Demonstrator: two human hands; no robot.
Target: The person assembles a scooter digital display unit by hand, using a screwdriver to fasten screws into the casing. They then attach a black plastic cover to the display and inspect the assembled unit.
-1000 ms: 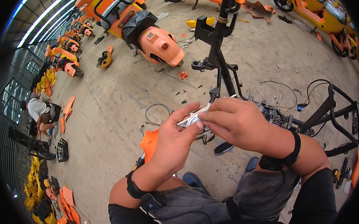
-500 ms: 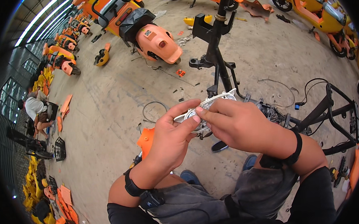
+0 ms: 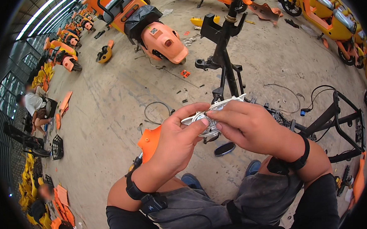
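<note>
In front of my lap I hold a scooter lamp unit [image 3: 211, 123] with a white tabbed rim and a silvery inside. My left hand [image 3: 179, 133] is closed round its left end, thumb on the inner face and index finger along the far edge. Curled over the right part of the lamp is my right hand [image 3: 252, 125], its fingertips touching the silvery inside. Any small piece under those fingertips is hidden. Just beyond the lamp stands a black scooter frame [image 3: 226, 50].
An orange panel [image 3: 149, 142] lies left of my hands, a dark oval mirror [image 3: 224, 149] below them. Bare frame tubes [image 3: 337, 114] extend right. A scooter with an orange rear [image 3: 163, 41] stands ahead. A person [image 3: 37, 103] sits far left near a black basket [image 3: 57, 146].
My right thumb has moved slightly away from its fingertips, showing more of the lamp's inside. Both hands and the lamp sit a little further right in view. My left hand keeps its hold.
</note>
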